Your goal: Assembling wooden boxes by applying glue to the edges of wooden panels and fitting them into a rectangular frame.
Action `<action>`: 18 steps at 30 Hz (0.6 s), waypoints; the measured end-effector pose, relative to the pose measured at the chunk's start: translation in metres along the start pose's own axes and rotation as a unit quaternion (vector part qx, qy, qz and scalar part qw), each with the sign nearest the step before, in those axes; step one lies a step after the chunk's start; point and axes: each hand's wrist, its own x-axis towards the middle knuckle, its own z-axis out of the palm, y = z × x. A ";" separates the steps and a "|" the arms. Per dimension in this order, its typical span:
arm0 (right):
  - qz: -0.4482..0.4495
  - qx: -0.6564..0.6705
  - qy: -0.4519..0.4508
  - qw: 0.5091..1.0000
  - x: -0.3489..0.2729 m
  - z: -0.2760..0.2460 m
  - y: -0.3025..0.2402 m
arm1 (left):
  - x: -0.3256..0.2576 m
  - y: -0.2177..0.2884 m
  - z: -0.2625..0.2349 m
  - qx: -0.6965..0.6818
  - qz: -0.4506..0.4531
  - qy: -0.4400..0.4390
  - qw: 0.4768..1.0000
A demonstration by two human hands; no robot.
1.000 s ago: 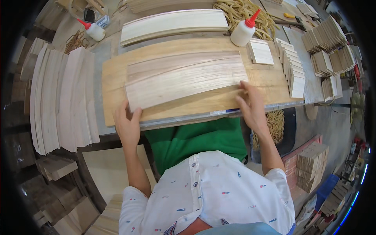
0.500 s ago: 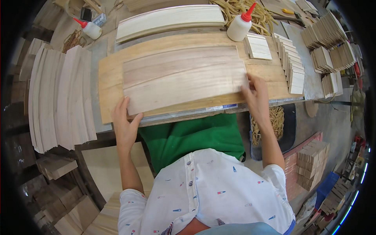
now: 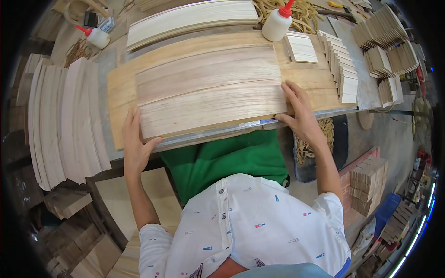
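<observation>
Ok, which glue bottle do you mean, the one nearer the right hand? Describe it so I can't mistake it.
Start at the wide wooden board across the bench, where both hands press a panel of pale slats. Follow the board's far edge toward the right hand. The glue bottle stands there, white with a red nozzle, upright beside a tangle of yellowish rubber bands, unlike the other bottle lying tilted at far left.

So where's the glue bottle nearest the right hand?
In the head view, the white glue bottle stands upper centre-right, behind the wooden board, beside small wood pieces.
</observation>
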 end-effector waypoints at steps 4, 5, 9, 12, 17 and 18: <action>-0.029 -0.064 -0.050 0.996 0.021 -0.005 0.014 | 0.021 -0.017 0.003 -0.032 0.023 -0.059 0.997; -0.030 -0.059 -0.053 0.996 0.023 -0.005 0.014 | 0.022 -0.020 0.006 -0.015 0.027 -0.061 0.998; -0.032 -0.040 -0.065 0.997 0.027 -0.003 0.016 | 0.021 -0.026 0.012 0.009 0.033 -0.064 0.997; -0.024 -0.036 -0.069 0.997 0.026 -0.006 0.014 | 0.022 -0.021 0.013 0.013 0.037 -0.058 0.998; -0.013 -0.030 -0.074 0.997 0.027 -0.004 0.012 | 0.020 -0.017 0.015 0.014 0.033 -0.047 0.998; -0.010 -0.031 -0.073 0.997 0.026 -0.005 0.011 | 0.022 -0.015 0.016 0.015 0.037 -0.044 0.998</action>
